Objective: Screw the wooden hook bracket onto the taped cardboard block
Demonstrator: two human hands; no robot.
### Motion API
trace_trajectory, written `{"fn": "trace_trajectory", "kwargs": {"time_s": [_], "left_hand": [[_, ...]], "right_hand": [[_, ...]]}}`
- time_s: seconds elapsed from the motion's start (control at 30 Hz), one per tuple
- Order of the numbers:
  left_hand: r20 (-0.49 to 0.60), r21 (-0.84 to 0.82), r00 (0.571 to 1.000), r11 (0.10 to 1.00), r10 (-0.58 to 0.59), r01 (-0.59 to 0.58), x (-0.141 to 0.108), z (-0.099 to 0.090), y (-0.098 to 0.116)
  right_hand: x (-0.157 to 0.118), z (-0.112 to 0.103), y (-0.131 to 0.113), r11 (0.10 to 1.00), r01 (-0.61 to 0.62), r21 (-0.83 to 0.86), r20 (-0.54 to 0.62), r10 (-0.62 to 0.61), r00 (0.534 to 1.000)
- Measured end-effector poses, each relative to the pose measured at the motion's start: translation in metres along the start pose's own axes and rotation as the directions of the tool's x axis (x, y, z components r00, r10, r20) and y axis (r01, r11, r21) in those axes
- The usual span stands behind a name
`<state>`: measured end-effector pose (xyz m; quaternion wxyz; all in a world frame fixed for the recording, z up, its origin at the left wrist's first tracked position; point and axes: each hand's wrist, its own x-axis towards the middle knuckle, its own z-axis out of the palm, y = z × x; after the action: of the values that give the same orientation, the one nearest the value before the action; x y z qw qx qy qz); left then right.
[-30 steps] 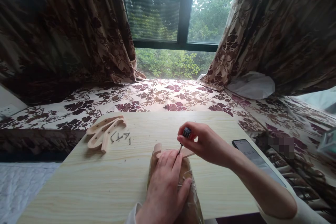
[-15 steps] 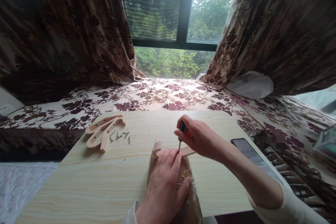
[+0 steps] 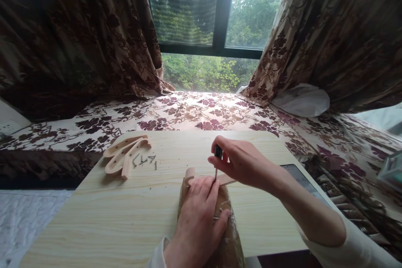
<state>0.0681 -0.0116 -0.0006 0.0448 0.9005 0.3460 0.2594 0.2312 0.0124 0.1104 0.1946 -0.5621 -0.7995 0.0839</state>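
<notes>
My right hand is closed around the dark handle of a screwdriver, which stands upright with its shaft pointing down. The shaft's tip meets a curved pale wooden piece beside my left fingertips. My left hand lies palm down, fingers stretched forward over the wooden piece, pressing on it. That piece rests on a brown block wrapped in shiny clear plastic. My left hand covers most of the piece's middle; its upturned end shows at the left. Whether a screw sits under the tip is hidden.
Similar curved wooden pieces with holes lie at the table's left back, with several loose screws beside them. A phone lies at the right, partly behind my forearm. The pale wooden table adjoins a sill with flowered cloth.
The view has shifted slightly. My right hand has turned a little on the screwdriver, and its forearm now covers more of the phone. My left hand stays in place on the wooden piece.
</notes>
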Motion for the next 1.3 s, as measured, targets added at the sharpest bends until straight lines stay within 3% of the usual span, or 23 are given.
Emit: {"fn": "trace_trajectory", "kwargs": {"time_s": [0.13, 0.37, 0.57, 0.77, 0.93, 1.13, 1.3], "left_hand": [[-0.007, -0.028, 1.000, 0.999, -0.020, 0.019, -0.001, 0.001, 0.000], [-0.002, -0.002, 1.000, 1.000, 0.007, -0.007, 0.000, -0.001, 0.001], [0.002, 0.024, 1.000, 1.000, 0.016, -0.016, 0.001, -0.002, 0.001], [-0.028, -0.003, 1.000, 1.000, 0.008, -0.008, 0.002, -0.002, 0.001], [-0.011, 0.018, 1.000, 1.000, 0.013, -0.013, 0.002, -0.002, 0.002], [0.011, 0.036, 1.000, 0.999, 0.021, -0.022, 0.001, 0.000, 0.001], [0.005, 0.035, 1.000, 0.999, 0.018, -0.018, 0.000, 0.000, 0.000]], "right_hand": [[-0.002, -0.006, 0.000, 0.994, 0.093, 0.053, 0.045, -0.096, 0.994], [0.002, 0.002, 0.000, 0.997, -0.023, -0.077, -0.007, 0.022, 1.000], [0.000, -0.005, -0.002, 0.979, 0.062, -0.193, 0.027, -0.058, 0.998], [0.000, -0.005, -0.001, 0.974, -0.017, -0.225, -0.001, 0.018, 1.000], [-0.001, -0.006, -0.001, 0.978, 0.084, -0.192, 0.035, -0.079, 0.996], [0.001, -0.003, 0.001, 0.970, -0.030, -0.241, -0.007, 0.029, 1.000], [0.000, -0.010, -0.003, 0.970, 0.073, -0.234, 0.052, -0.063, 0.997]]}}
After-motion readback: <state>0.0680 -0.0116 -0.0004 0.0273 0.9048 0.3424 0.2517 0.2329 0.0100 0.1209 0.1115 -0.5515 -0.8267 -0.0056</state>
